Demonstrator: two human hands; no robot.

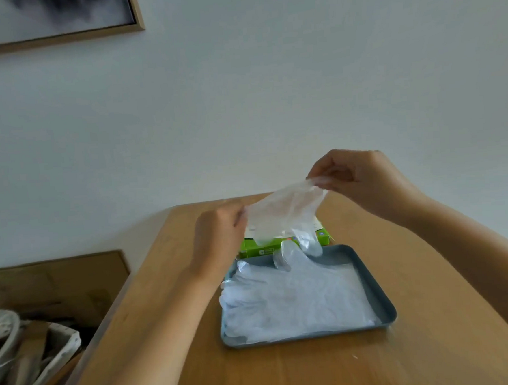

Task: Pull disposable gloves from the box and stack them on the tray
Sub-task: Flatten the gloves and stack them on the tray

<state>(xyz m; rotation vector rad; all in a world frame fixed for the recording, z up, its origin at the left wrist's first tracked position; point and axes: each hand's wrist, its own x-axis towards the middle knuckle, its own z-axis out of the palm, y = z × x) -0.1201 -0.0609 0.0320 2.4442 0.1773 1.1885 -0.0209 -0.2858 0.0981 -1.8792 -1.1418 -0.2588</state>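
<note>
Head view — left hand [219, 235] and right hand [354, 179] pinching glove [281, 214], long axis upright, finger end toward tray [380, 297]

Light wooden table [423, 346] across the lower right, set against a plain white wall [269, 86]. At upper left, corner of a wood-framed grey picture [48, 17]. Lower left, beside the table, a brown wooden panel [51, 284] and a cloth-lined basket [59, 347] of blurred clutter.
</note>
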